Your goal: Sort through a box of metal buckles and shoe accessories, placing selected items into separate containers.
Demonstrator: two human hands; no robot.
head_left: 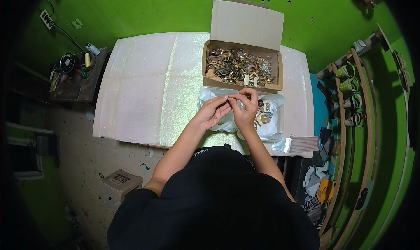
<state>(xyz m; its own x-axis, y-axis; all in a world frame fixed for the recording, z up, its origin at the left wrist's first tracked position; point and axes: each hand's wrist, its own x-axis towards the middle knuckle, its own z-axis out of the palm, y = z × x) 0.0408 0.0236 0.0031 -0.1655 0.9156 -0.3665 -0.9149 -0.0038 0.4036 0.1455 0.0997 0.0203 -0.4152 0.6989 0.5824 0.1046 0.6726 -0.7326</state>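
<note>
My left hand point(211, 113) and my right hand point(246, 109) meet at the fingertips over a tray point(281, 126) lined with pale plastic. Both are closed in a pinch; whatever lies between the fingers is too small to make out. Several metal buckles point(265, 118) lie in the tray beside my right hand. Just beyond, an open cardboard box point(243, 87) holds a heap of mixed small metal fittings point(238, 65), gold, silver and dark. A pale square buckle point(251, 79) rests at its near side. My hands hide part of the tray.
A shimmery whitish sheet covers the table point(135, 88). The box's raised lid point(247, 24) stands against the green wall. Wooden racks with sandals point(348, 84) run along the right. At left are a side table with thread spools point(92, 49) and a carton point(120, 184) on the floor.
</note>
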